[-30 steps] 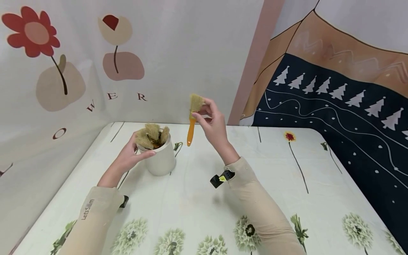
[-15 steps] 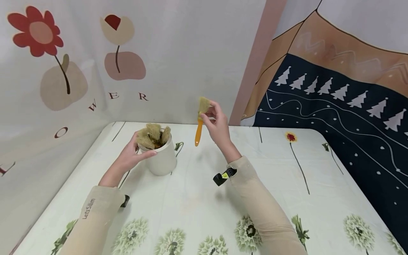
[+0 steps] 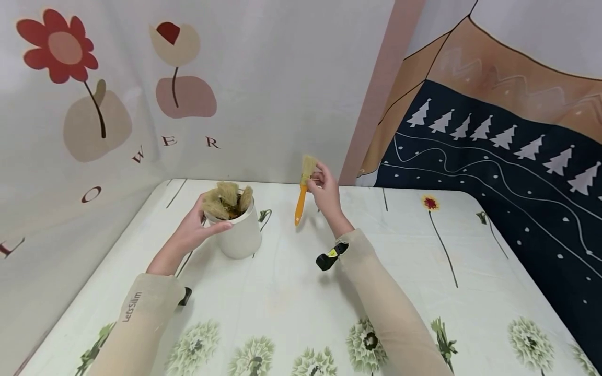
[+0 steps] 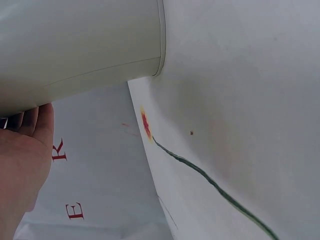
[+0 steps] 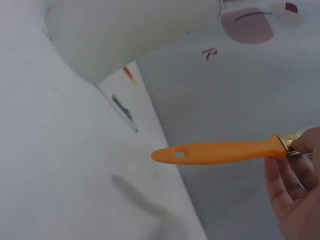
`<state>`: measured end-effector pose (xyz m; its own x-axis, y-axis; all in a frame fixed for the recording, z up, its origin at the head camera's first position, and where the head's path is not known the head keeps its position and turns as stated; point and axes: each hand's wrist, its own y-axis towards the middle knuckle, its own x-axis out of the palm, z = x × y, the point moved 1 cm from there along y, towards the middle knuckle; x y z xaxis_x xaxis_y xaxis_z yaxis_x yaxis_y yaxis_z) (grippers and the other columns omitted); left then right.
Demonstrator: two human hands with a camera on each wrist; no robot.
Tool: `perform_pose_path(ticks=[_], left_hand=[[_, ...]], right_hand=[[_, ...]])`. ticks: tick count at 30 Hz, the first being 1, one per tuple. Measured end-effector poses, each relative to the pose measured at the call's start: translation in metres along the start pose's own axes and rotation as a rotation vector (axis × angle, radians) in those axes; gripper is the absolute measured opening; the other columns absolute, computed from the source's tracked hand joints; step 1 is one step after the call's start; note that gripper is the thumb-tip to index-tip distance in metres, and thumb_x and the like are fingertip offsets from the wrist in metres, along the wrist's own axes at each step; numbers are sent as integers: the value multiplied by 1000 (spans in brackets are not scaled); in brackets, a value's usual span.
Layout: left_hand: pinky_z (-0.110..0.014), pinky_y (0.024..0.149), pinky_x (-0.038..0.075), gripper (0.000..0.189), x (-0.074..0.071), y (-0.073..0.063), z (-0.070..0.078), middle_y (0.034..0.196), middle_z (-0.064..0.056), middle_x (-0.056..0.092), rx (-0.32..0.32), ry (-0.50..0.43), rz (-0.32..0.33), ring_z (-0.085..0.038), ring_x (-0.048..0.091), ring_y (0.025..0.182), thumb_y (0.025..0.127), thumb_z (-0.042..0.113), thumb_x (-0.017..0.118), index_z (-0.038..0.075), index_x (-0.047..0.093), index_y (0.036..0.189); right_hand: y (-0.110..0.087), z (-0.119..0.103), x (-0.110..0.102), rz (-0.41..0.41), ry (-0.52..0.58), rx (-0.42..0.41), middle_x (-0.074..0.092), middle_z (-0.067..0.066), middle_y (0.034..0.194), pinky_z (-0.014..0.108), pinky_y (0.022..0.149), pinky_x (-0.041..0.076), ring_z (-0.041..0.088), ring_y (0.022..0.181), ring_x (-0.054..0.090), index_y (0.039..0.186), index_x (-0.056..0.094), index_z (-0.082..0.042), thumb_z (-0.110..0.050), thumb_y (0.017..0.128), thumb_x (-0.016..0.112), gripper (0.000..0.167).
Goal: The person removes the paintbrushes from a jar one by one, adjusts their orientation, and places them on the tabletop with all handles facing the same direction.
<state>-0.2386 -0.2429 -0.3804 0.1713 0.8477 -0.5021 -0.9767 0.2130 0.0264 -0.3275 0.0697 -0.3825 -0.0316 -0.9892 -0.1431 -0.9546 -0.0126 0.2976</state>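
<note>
My right hand (image 3: 327, 196) pinches a paintbrush (image 3: 300, 205) by its metal band, bristles up and orange handle hanging down over the table. In the right wrist view the paintbrush handle (image 5: 220, 153) shows whole, with a hole near its end, and its shadow falls on the cloth. My left hand (image 3: 192, 228) grips the side of a white cylindrical pot (image 3: 239, 237), thumb near the rim and fingers round the far side. Several more brushes (image 3: 228, 195) stand in the pot, pale bristles up, their handles mostly hidden inside. The left wrist view shows the pot wall (image 4: 85, 45) close up.
The table (image 3: 282, 308) wears a white cloth printed with flowers and stems. Behind it hangs a pale curtain (image 3: 273, 78) with flower prints and letters. A dark cloth with white trees (image 3: 494, 167) hangs at the right. Both wrists carry black camera straps.
My right hand has carried the paintbrush to the right, away from the pot, and lowered it somewhat. The left hand and the pot have stayed in place.
</note>
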Motion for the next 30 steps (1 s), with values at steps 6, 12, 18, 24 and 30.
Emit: perform_pose_path(ticks=[6,12,18,24,30], left_hand=[[-67,121,11,97,1,0,-1,166,-21,15,19,-3,2,-43,6,154,90,26,73,13,7,160],[-66,122,11,95,1,0,-1,165,-21,16,33,-6,12,-42,7,154,90,25,73,12,9,159],[-65,122,10,93,1,0,-2,164,-23,19,51,-1,28,-43,10,153,90,24,73,9,12,158],[-65,122,10,93,2,-2,-2,163,-24,20,45,2,37,-44,11,153,89,23,74,8,13,158],[-67,121,12,95,2,-1,0,165,-22,18,25,-10,22,-44,9,153,90,25,74,12,11,159]], right_hand=[[3,30,1,9,4,156,66,21,125,35,89,60,32,109,66,149,43,-10,-5,99,59,53],[3,55,1,12,25,297,69,19,125,28,82,61,28,106,70,138,52,-7,-8,97,62,42],[1,81,0,-16,-8,345,71,20,119,20,73,59,11,83,69,132,60,-3,-9,96,65,37],[1,87,3,-23,-90,339,71,20,114,24,79,61,24,96,72,126,64,-1,-10,94,68,33],[2,86,5,-3,-149,340,72,17,108,25,78,61,25,96,73,120,67,-2,-12,93,70,29]])
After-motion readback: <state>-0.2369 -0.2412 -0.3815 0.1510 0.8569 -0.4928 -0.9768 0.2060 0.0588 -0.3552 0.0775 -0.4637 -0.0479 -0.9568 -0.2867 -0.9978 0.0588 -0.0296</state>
